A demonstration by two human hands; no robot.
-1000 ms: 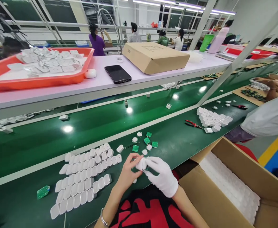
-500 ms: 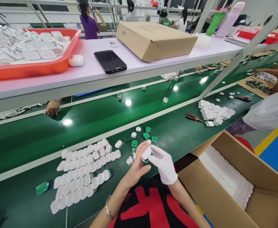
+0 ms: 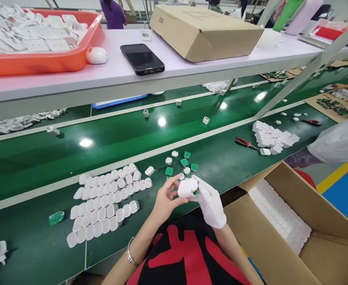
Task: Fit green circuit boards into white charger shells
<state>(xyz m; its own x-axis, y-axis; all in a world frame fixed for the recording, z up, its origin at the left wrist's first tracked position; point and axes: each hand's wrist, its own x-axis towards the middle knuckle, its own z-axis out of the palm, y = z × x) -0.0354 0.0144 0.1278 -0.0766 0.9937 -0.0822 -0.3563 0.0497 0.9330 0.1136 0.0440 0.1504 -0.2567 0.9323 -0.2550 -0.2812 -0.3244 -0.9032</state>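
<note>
Between my two hands is a white plastic charger housing (image 3: 186,188), lying on its side in the air near the bench edge. My bare left hand (image 3: 164,201) grips its left end with thumb and fingers. A small green circuit board (image 3: 195,192) shows at the right end, partly inside the housing. My right hand (image 3: 212,204), in a white glove, is closed around that end with its fingertips at the board; part of the board is hidden. Just beyond lie loose green boards (image 3: 169,171), round white pieces (image 3: 168,160) and a thin tool (image 3: 162,168).
Rows of white housings (image 3: 102,213) stand on the bench to my left. Red-handled pliers (image 3: 246,143) and a pile of housings (image 3: 273,136) lie to the right. An open carton (image 3: 259,233) is beside me. Above the green conveyor (image 3: 120,130) runs a shelf (image 3: 111,83).
The housing now lies sideways between my hands, with the board visible at its right end. The other person's hand over the conveyor at the left is gone; a white piece now sits there.
</note>
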